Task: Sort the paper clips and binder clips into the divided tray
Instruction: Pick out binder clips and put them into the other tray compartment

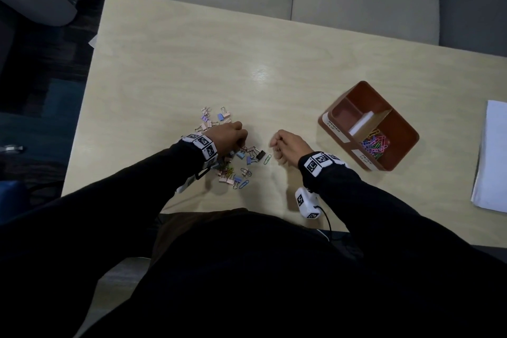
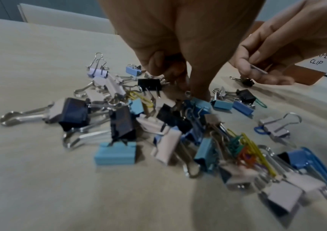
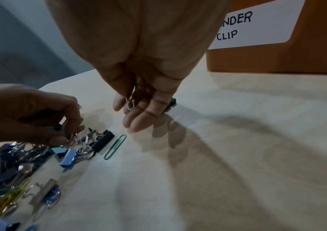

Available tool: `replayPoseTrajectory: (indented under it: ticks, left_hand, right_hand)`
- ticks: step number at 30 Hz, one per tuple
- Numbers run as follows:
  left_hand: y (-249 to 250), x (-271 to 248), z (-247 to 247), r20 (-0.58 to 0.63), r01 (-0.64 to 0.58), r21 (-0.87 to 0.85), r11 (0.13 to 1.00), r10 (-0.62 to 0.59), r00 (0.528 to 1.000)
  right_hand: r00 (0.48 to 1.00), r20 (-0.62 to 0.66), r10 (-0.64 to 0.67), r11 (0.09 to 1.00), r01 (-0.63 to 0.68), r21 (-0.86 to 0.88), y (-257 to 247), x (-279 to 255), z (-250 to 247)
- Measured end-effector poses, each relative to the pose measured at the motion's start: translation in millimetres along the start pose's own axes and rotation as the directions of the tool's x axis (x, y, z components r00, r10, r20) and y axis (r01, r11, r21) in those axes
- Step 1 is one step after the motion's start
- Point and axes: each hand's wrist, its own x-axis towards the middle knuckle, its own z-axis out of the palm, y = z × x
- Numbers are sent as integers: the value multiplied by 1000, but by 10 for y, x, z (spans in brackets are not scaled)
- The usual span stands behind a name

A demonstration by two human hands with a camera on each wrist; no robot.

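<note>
A mixed pile of binder clips (image 1: 236,164) and coloured paper clips lies near the table's front edge. My left hand (image 1: 241,140) hovers over the pile, and its fingertips (image 2: 178,84) pinch the wire handles of a binder clip (image 3: 70,140). To the right of the pile my right hand (image 1: 275,145) curls round a few paper clips (image 3: 131,102). A green paper clip (image 3: 115,146) lies beside a black binder clip (image 3: 103,140). The brown divided tray (image 1: 411,143) stands to the right, with paper clips (image 1: 374,143) in its "PAPER CLIP" section. The "BINDER CLIP" section looks bare.
A stack of white paper (image 1: 491,159) lies at the table's right edge. A small white marker-tagged device (image 1: 307,203) with a cable sits near the front edge. One small dark binder clip (image 2: 245,81) lies apart, by my right hand. Grey cushions sit beyond the table.
</note>
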Motion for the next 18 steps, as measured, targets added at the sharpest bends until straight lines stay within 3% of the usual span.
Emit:
replayPoseTrajectory:
  ticks: [3, 7, 13, 18]
  left_hand:
    - [19, -22, 38, -9, 34, 0, 999, -34, 999]
    - [66, -64, 43, -9, 70, -83, 994, -70, 997]
    - [100, -184, 32, -13, 165, -275, 947, -175, 984]
    - [105, -295, 124, -53, 169, -458, 873, -217, 975]
  right_hand:
    - [999, 18, -46, 980, 49, -195, 35, -23, 3]
    - [979, 125, -159, 812, 202, -548, 89, 18, 53]
    - [974, 147, -172, 693, 225, -685, 117, -13, 175]
    - [971, 168, -171, 687, 240, -686, 130, -91, 223]
